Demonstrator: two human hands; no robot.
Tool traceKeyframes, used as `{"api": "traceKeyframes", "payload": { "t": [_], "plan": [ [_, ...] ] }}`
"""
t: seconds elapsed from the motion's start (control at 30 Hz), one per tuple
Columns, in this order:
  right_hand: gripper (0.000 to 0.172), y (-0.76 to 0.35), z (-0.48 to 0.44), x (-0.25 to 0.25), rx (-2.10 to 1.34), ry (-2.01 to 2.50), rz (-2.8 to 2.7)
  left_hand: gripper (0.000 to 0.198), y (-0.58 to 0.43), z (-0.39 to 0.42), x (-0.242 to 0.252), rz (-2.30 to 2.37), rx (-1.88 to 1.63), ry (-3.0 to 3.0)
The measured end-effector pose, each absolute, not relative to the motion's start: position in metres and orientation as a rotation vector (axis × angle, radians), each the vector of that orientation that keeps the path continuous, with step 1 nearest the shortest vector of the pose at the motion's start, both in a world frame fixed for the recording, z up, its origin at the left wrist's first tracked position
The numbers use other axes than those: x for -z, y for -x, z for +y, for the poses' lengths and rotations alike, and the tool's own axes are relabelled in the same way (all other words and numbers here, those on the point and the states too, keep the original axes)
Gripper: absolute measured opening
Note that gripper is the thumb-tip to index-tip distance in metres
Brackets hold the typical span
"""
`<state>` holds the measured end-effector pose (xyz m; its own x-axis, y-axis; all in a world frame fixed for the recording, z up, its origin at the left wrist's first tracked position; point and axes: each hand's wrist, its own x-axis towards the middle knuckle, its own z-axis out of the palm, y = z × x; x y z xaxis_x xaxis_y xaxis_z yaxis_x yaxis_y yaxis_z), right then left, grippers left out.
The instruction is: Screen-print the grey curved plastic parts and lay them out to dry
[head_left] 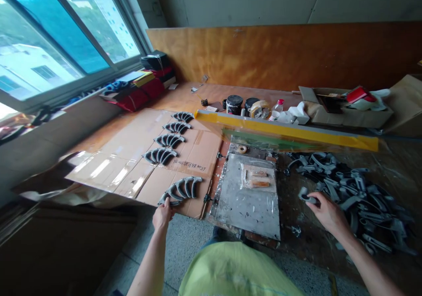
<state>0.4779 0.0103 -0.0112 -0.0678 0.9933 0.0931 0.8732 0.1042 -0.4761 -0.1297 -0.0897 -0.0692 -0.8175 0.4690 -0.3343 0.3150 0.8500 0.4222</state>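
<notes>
My left hand [162, 215] is at the near edge of a cardboard sheet [204, 155], its fingers closed on the end of a curved grey part in the nearest fan-shaped row [186, 188]. Farther back on the cardboard lie several more rows of curved grey parts [161, 155], side by side. My right hand [325, 210] pinches a small grey curved part [305, 195], held up just left of a large loose pile of grey parts [362, 199]. The fingers partly hide that piece.
Between my hands lies a grey metal plate [247, 212] with a plastic-wrapped pad [259, 177] on it. Behind it run a yellow-taped strip [286, 131], black tubs [234, 104] and tape rolls [260, 109]. Cardboard boxes [352, 116] stand back right; a window [66, 28] is at left.
</notes>
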Motion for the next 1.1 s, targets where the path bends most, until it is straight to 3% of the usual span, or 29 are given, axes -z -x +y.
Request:
{"api": "traceKeyframes", "payload": {
  "t": [0.13, 0.23, 0.43, 0.53, 0.8, 1.1],
  "plan": [
    [0.024, -0.415, 0.043, -0.007, -0.645, 1.562, -1.81, 0.059, 0.107, -0.089, 0.062, 2.783, -0.44, -0.505],
    [0.022, -0.365, 0.062, 0.0, -0.721, 1.329, -1.921, 0.062, 0.065, -0.08, 0.063, 2.876, -0.472, -0.802],
    [0.022, -0.325, 0.079, 0.023, -0.458, 1.162, -2.198, 0.071, 0.016, -0.038, 0.072, 2.896, -0.269, -0.91],
    [0.026, -0.328, 0.079, 0.028, -0.324, 1.163, -2.238, 0.063, 0.023, -0.028, 0.076, 2.888, -0.242, -0.847],
    [0.034, -0.336, 0.077, 0.042, -0.289, 1.206, -2.26, 0.053, 0.14, -0.047, 0.074, 2.679, -0.267, -1.444],
    [0.037, -0.338, 0.07, 0.046, -0.242, 1.343, -2.295, 0.053, 0.304, -0.016, 0.078, 2.585, -0.135, -1.458]
  ]
}}
